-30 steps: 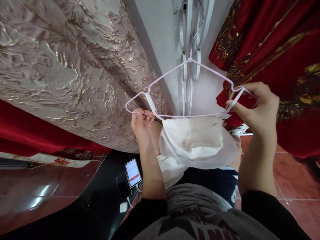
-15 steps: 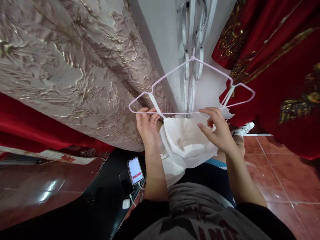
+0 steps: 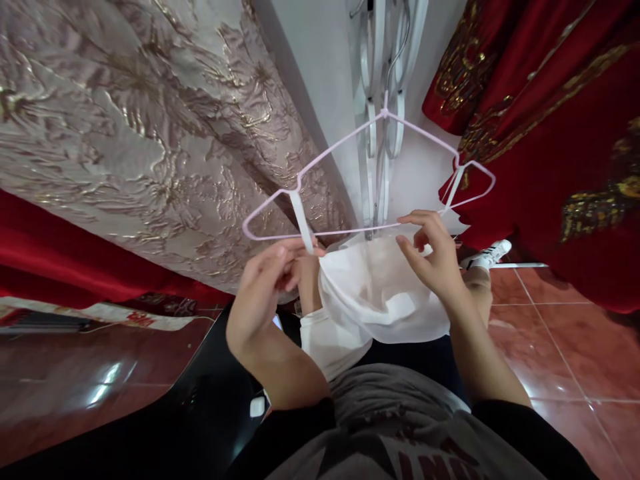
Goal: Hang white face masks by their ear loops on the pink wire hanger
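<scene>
A pale pink clothes hanger (image 3: 345, 140) hangs by its metal hook. Narrow straps of a sheer white garment (image 3: 350, 280) loop over the notches on both its shoulders, and the garment drops below the bar toward my lap. My left hand (image 3: 270, 280) is at the left strap (image 3: 301, 217), its fingers closed around the lower end beside the garment's top edge. On the other side, my right hand (image 3: 430, 250) touches the hanger's bottom bar with a fingertip. Its thumb stands apart from the index finger, and the other fingers curl loosely.
Embossed pinkish fabric (image 3: 165, 147) fills the left side. Red cloth with gold sequins (image 3: 540, 200) hangs at right. White metal scrollwork (image 3: 370, 127) stands behind the hanger. A black bench (image 3: 200, 393) at lower left carries a white case (image 3: 257, 407). Red tiles (image 3: 545, 347) cover the floor.
My left hand has shifted left and turned over, from the bar to the lower strap, and the forearm now covers most of the phones. The hanger has tilted, its left end lower. My right hand barely moved.
</scene>
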{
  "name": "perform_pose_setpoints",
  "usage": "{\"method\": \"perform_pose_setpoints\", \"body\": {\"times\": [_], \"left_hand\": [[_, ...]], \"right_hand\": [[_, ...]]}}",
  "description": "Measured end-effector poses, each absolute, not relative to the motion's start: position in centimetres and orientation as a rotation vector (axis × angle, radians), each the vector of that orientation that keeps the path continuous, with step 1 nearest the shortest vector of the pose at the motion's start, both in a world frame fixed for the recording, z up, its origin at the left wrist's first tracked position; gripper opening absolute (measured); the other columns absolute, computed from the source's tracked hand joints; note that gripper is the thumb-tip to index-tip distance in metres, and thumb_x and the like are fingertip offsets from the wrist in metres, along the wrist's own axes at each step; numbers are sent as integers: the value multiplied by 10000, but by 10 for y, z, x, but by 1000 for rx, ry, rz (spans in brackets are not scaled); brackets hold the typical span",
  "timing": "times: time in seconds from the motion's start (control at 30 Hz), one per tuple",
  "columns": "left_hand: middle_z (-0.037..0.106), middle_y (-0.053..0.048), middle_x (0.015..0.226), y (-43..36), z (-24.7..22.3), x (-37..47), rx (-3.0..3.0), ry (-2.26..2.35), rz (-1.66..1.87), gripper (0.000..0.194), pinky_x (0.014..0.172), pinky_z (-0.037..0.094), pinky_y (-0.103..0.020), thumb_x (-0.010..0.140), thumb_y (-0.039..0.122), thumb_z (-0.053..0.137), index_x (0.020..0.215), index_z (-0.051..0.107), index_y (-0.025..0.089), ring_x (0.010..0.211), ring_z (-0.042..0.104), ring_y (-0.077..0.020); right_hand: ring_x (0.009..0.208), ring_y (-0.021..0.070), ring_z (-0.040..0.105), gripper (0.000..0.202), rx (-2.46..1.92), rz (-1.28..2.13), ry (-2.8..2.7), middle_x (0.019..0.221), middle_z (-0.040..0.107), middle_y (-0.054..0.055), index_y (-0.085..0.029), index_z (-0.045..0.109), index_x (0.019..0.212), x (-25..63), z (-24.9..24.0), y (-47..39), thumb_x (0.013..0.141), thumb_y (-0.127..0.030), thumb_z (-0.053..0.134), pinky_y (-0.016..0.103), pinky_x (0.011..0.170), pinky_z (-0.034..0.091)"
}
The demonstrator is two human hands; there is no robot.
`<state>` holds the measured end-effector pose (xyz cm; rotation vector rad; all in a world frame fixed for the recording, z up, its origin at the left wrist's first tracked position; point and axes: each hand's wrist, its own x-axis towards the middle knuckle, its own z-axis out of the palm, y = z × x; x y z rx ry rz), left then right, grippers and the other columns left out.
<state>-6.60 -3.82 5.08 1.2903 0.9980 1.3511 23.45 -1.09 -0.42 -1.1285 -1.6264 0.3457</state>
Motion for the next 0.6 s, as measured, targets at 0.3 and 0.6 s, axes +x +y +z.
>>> {"method": "perform_pose_setpoints", "body": {"times": [0.3, 0.6], "left_hand": [[776, -105, 1470, -15, 70, -66, 1069, 747, 1698, 672, 379, 290, -305, 849, 797, 794, 1224, 872, 244, 535, 383, -105], [815, -133, 1344, -1, 3, -42, 731, 764, 1886, 358, 693, 560, -262, 949, 473, 764, 1132, 863, 182, 894, 697, -160]], "right_hand": [[692, 102, 523, 276, -1134, 357, -1650, 1294, 693, 59, -292, 716, 1278, 239, -4, -14, 1003, -277, 709, 319, 669, 550], [788, 140, 587, 368, -1146, 426, -1683, 1429, 679, 100, -299, 701, 1386, 228, -13, -17, 1020, -332, 694, 347, 718, 599]]}}
